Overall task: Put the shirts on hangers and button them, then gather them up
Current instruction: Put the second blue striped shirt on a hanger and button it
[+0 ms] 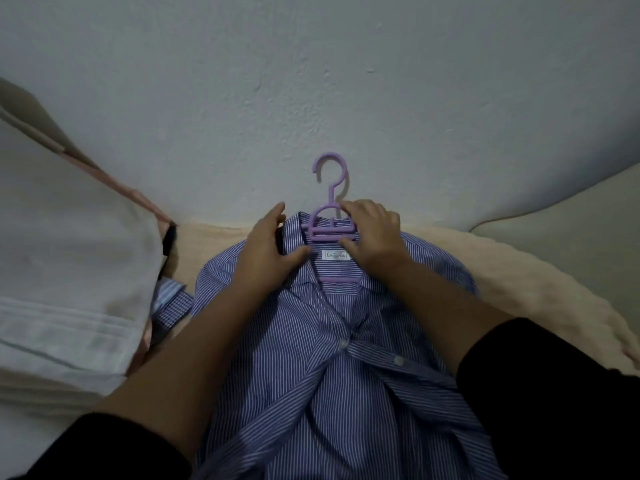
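Note:
A blue-and-white striped shirt (332, 375) lies front up on the bed, its collar toward the wall. A purple plastic hanger (330, 216) sits inside the collar, with its hook pointing at the wall. My left hand (268, 249) holds the left side of the collar, thumb reaching toward the white neck label (336, 255). My right hand (372, 233) grips the right side of the collar and the hanger's shoulder, thumb under the hanger bar. The shirt front is partly open below the collar, and two white buttons show on the placket.
A cream blanket (540, 299) covers the bed under the shirt. A white pillow or folded bedding (69, 289) lies at the left, with another striped and checked garment (171, 303) tucked beside it. A grey-white wall (311, 81) stands right behind the hanger hook.

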Demonstrator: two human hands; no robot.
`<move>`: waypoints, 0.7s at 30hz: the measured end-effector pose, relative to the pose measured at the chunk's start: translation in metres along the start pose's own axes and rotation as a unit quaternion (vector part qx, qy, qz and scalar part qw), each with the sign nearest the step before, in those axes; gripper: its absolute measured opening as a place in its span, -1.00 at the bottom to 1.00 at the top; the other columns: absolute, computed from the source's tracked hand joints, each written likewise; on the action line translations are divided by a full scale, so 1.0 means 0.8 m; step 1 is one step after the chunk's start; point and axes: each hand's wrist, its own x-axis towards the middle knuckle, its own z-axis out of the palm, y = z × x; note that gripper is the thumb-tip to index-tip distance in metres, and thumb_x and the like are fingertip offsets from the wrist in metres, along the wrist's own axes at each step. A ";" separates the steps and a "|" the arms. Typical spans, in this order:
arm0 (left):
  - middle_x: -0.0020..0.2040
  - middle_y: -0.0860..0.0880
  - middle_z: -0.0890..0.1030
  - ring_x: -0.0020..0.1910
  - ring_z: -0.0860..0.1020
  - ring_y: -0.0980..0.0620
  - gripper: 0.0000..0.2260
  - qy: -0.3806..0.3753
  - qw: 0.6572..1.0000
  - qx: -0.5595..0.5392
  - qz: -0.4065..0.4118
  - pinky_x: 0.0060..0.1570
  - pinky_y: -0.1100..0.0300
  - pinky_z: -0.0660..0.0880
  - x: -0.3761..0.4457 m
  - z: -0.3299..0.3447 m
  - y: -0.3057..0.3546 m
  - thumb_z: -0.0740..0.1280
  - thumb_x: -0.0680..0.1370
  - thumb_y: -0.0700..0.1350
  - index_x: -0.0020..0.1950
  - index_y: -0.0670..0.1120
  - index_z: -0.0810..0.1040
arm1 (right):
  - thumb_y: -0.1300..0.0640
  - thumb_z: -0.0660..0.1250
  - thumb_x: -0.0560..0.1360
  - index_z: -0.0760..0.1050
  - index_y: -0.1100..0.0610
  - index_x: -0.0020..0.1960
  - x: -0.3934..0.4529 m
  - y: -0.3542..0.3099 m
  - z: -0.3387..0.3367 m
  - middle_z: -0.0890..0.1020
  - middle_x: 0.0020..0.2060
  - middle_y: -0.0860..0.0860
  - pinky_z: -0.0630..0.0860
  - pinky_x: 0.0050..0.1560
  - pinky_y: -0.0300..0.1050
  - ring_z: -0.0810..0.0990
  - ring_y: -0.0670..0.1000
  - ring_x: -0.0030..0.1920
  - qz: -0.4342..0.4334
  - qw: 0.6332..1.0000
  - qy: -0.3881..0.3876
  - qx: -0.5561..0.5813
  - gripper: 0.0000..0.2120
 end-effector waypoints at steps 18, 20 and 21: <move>0.10 0.06 0.47 0.00 0.50 0.06 -0.32 0.003 0.997 0.047 -0.067 -0.04 0.13 0.43 -0.223 -0.042 0.032 0.42 0.49 0.02 0.53 0.03 0.17 | 0.15 0.36 0.49 0.26 0.09 0.45 -0.256 -0.024 -0.121 0.40 0.29 0.14 0.32 0.16 -0.13 0.42 0.12 0.23 0.177 0.971 -0.080 0.141 -0.43; -0.05 0.07 0.53 -0.11 0.54 0.07 -0.35 0.019 0.994 0.064 -0.081 -0.13 0.14 0.46 -0.249 -0.054 0.035 0.43 0.48 0.04 0.50 0.04 0.24 | 0.08 0.34 0.51 0.26 0.09 0.46 -0.283 -0.027 -0.144 0.38 0.32 0.13 0.35 0.21 -0.05 0.40 0.13 0.28 0.236 0.959 -0.088 0.127 -0.45; -0.13 0.07 0.55 -0.17 0.55 0.09 -0.38 0.018 0.993 0.078 -0.091 -0.17 0.13 0.47 -0.261 -0.061 0.036 0.43 0.48 0.05 0.48 0.04 0.28 | 0.06 0.32 0.52 0.28 0.10 0.44 -0.295 -0.027 -0.156 0.39 0.32 0.14 0.36 0.22 -0.03 0.41 0.15 0.28 0.265 0.952 -0.090 0.124 -0.47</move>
